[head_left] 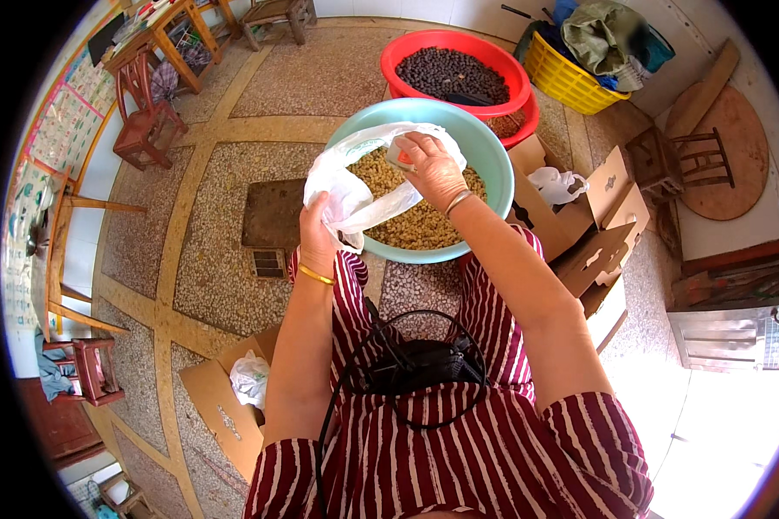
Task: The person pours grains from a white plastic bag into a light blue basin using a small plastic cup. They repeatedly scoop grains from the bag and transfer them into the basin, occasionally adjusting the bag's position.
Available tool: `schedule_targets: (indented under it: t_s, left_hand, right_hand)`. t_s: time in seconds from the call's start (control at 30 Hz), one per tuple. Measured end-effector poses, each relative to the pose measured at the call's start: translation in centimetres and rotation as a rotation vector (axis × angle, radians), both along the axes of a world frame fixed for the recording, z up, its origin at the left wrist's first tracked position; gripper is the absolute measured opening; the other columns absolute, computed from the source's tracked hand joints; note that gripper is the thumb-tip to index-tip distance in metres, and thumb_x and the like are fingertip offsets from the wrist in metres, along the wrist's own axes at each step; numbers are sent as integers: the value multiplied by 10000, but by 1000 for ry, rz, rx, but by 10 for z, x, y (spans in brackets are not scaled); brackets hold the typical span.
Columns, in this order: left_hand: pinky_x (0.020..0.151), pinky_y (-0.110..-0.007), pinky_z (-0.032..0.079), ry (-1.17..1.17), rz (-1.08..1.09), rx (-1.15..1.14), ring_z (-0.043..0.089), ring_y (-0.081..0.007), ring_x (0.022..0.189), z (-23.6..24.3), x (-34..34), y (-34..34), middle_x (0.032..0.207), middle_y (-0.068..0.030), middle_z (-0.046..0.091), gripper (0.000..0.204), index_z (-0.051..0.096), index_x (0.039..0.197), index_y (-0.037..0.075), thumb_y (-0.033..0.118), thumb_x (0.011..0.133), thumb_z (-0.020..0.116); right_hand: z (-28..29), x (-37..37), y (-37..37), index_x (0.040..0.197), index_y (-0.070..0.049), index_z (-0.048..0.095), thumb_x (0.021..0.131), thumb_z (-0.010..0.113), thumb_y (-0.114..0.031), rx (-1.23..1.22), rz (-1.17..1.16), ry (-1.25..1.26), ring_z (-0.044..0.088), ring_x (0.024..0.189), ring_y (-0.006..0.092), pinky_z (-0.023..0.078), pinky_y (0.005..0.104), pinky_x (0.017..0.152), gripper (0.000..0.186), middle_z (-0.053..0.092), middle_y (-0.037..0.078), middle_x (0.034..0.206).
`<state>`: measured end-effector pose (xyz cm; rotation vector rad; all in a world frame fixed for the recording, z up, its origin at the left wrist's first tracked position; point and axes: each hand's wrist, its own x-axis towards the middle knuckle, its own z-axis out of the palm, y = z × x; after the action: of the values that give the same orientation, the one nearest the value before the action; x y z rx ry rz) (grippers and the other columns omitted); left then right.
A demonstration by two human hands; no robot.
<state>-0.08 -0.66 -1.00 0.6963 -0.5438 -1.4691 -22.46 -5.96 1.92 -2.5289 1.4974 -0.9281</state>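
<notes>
My left hand [318, 232] is closed on the near left rim of a white plastic bag [333, 177]. The bag's mouth is spread wide over a pale blue basin [499, 177] between my knees. Small yellowish, grain-like pieces [415, 229] lie in the basin. More of them show through the ring of the bag's mouth; whether those are inside the bag, I cannot tell. Above the mouth's right side, my right hand [437, 173] grips a small whitish object with an orange mark [399, 156]. My fingers cover much of it, so its kind is unclear.
Beyond stands a red basin [519, 73] of dark round pieces [446, 71], above another red basin [528, 125]. A yellow basket [563, 78] with bags is at far right. Cardboard boxes [610, 186] stand at right, another carton [221, 406] at left. A low stool [273, 212] sits left of the basin.
</notes>
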Motion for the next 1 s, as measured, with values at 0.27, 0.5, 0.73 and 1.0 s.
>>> schedule_targets:
  t_s: [0.27, 0.5, 0.73, 1.0]
  left_hand:
    - [871, -346, 432, -16, -10, -18, 558, -213, 991, 2, -2, -1, 1061, -99, 577, 372, 508, 1124, -36, 189, 831, 554]
    - [922, -381, 410, -41, 2, -17, 541, -243, 1040, -4, 3, -3, 1087, -127, 570, 332, 510, 1115, -45, 170, 864, 489]
    - [919, -389, 423, -91, -4, -27, 540, -245, 1047, -4, 2, -3, 1111, -131, 557, 349, 497, 1140, -48, 182, 880, 462]
    - [910, -384, 431, -68, -24, -29, 545, -247, 1042, 0, 3, -2, 1106, -136, 557, 349, 492, 1144, -49, 180, 883, 454]
  right_hand:
    - [14, -14, 9, 1176, -94, 525, 655, 733, -101, -43, -71, -324, 511, 1056, 291, 430, 372, 929, 561, 508, 122, 1168]
    - [-12, -48, 32, 1114, -28, 564, 697, 721, -249, 558, -17, -398, 589, 882, 203, 472, 310, 819, 498, 599, 116, 930]
    - [-52, -56, 29, 1019, -60, 586, 733, 632, -335, 563, 59, 80, 526, 977, 313, 426, 390, 868, 399, 557, 159, 1001]
    - [-58, -33, 28, 1049, -108, 573, 735, 633, -230, 478, -28, 213, 477, 1082, 330, 408, 410, 923, 341, 509, 143, 1118]
